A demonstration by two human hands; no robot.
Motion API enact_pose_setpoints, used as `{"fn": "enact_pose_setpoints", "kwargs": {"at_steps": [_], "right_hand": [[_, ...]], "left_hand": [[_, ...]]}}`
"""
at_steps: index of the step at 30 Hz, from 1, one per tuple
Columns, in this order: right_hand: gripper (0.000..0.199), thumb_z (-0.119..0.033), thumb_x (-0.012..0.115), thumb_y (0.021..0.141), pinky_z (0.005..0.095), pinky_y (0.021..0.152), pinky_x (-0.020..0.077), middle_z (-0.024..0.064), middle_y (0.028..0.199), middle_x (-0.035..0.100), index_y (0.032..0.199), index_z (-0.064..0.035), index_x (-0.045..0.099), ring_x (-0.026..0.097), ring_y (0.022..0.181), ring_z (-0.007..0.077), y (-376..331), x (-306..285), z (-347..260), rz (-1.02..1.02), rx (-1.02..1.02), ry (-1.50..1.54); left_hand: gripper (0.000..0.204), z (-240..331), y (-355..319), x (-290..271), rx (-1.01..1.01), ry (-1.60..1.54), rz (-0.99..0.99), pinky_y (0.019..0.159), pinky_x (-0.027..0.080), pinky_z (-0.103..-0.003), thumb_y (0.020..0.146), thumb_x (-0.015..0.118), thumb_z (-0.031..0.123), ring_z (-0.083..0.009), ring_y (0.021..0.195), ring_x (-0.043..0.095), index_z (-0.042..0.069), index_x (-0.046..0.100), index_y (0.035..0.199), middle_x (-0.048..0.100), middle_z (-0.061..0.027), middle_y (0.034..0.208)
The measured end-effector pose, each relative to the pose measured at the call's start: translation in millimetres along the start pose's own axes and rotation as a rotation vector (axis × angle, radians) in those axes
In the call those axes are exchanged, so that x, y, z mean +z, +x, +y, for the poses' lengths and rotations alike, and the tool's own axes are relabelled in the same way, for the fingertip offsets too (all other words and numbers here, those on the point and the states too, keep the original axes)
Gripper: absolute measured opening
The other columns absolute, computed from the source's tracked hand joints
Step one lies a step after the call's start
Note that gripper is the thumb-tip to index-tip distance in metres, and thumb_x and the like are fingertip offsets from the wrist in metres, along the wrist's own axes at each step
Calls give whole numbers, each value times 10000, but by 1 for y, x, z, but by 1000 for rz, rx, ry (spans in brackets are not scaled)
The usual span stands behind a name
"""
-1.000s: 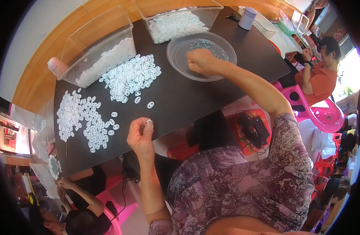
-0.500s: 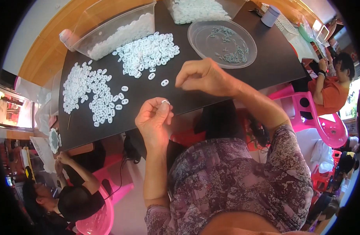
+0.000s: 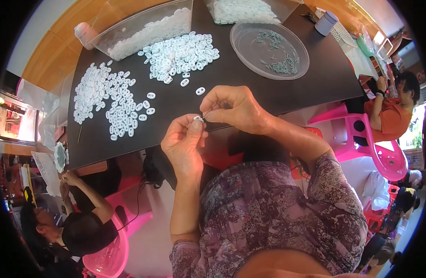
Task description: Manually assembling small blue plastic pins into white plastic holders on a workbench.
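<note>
While your left hand [image 3: 184, 141] and right hand [image 3: 231, 109] pinch one small white ring [image 3: 198, 119], the black tabletop [image 3: 315, 78] carries white ring heaps [image 3: 180, 55] above pink stools [image 3: 384, 160].

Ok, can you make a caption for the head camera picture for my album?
Both hands, left hand and right hand, pinch a small white ring together above a black table covered with white rings.

A dark tabletop [image 3: 250, 99] carries the work. Two heaps of small white rings lie directly on it: one [image 3: 109, 99] toward the left edge, another [image 3: 180, 55] near the middle, with a few loose rings [image 3: 200, 91] scattered just beside them. A round clear dish [image 3: 269, 50] of small pale bits sits to the right. Two clear tubs [image 3: 143, 30] of white pieces stand along the far edge.
</note>
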State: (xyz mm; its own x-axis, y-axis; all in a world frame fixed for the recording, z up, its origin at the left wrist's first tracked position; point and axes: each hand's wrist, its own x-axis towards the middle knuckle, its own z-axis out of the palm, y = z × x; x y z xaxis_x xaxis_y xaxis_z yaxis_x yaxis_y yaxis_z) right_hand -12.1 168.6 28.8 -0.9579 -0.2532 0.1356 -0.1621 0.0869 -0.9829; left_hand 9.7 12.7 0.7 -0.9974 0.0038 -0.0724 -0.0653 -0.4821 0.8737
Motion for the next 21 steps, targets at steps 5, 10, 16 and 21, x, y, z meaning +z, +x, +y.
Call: {"fn": "enact_pose_setpoints", "kwargs": {"at_steps": [5,10,16,21], "right_hand": [[93,-34,650,774,220,631,450,15,760,594,847,9,611,540,705,54,-1,3,0,-2,27,-18],[93,-37,650,775,218,624,449,12,754,588,847,8,610,537,699,52,-2,5,0,3,-16,-37],[94,-34,650,775,215,623,450,11,749,585,849,8,609,537,696,52,-1,8,1,5,-12,-61],[106,-31,663,777,204,646,439,-1,799,597,871,-3,622,532,733,44,-2,8,1,-18,13,-53]], "left_hand": [[82,-2,-2,0,7,31,-5,448,368,-169,829,644,49,-76,569,540,-7,615,881,616,-46,735],[68,-2,-4,0,45,78,9,453,369,-163,831,637,40,-68,571,535,-4,612,877,610,-34,734],[66,-4,-5,-2,80,81,22,459,371,-158,830,635,36,-63,570,530,-4,612,877,605,-29,741],[68,-5,-4,-4,79,65,29,466,373,-157,829,636,36,-65,570,528,-7,613,878,605,-29,740]]}}
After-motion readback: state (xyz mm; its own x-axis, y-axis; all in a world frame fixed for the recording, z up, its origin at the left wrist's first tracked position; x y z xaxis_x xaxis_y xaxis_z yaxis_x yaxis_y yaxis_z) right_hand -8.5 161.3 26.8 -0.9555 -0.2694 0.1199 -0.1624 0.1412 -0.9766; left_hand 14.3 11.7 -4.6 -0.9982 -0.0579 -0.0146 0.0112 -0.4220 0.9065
